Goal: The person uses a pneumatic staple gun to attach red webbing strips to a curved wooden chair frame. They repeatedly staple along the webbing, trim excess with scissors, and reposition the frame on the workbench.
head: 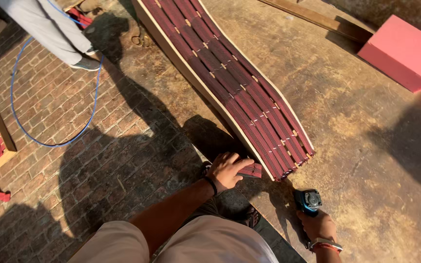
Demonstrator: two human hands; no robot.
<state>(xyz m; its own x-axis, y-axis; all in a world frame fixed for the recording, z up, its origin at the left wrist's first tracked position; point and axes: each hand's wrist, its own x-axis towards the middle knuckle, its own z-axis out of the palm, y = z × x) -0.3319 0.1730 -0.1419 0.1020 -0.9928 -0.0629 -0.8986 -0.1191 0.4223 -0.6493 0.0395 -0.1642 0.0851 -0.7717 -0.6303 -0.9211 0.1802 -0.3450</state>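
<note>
At near end of webbed frame (230, 83), lying long and curved across plywood floor (366, 146): left hand (227, 170) gripping loose end of dark red webbing strap (252, 170), fingers (237, 159) curled and pinching it just beside frame's end. Right hand (317, 226) wrapping shut around blue power tool (308, 200), holding it just off frame corner, not touching. Farther out: pink foam block (405, 51) sitting top right, blue hose (49, 97) looping over brick paving (74, 146), another person's leg (49, 29) standing top left
</note>
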